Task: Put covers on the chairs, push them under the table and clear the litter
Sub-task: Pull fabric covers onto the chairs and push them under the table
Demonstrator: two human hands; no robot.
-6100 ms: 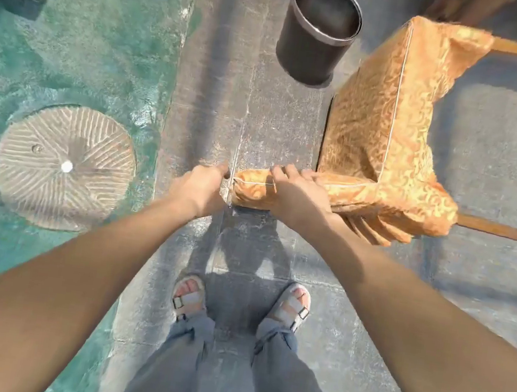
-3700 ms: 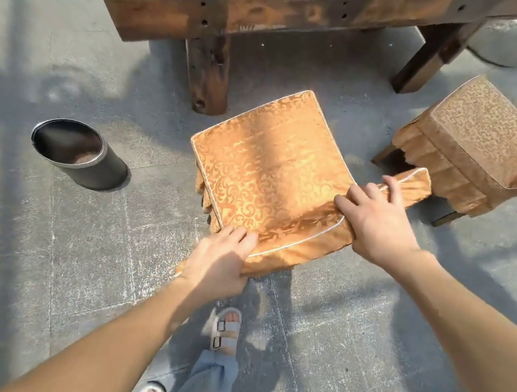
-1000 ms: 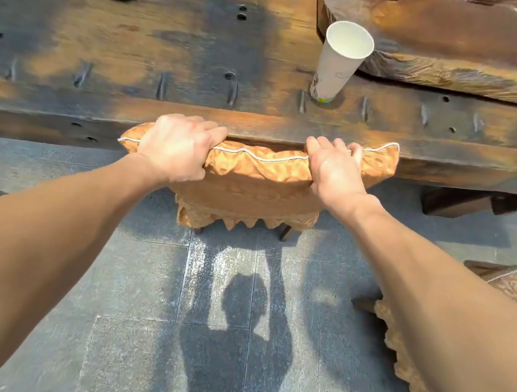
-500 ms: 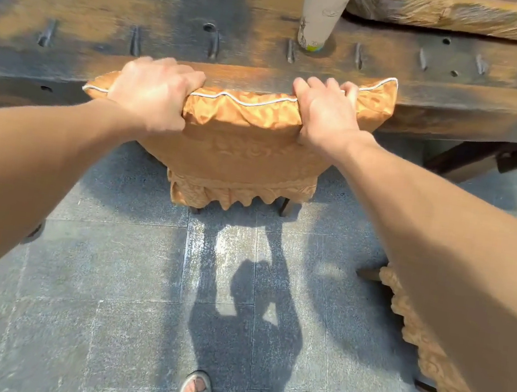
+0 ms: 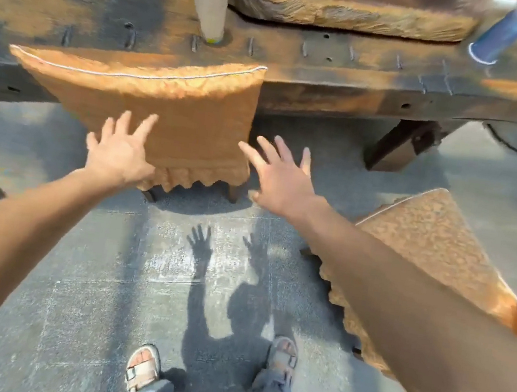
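Your left hand (image 5: 119,156) and right hand (image 5: 280,182) are spreading open, holding nothing, near the covered chair (image 5: 163,109). A paper cup (image 5: 209,1) is standing on the counter (image 5: 351,66); you cannot see inside.

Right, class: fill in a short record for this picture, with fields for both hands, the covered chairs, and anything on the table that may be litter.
left hand: open, fingers spread, holding nothing
right hand: open, fingers spread, holding nothing
covered chair: backrest against the table edge
second covered chair: out on the floor, at right
possible litter: white paper cup upright on table; blue cup, blurred
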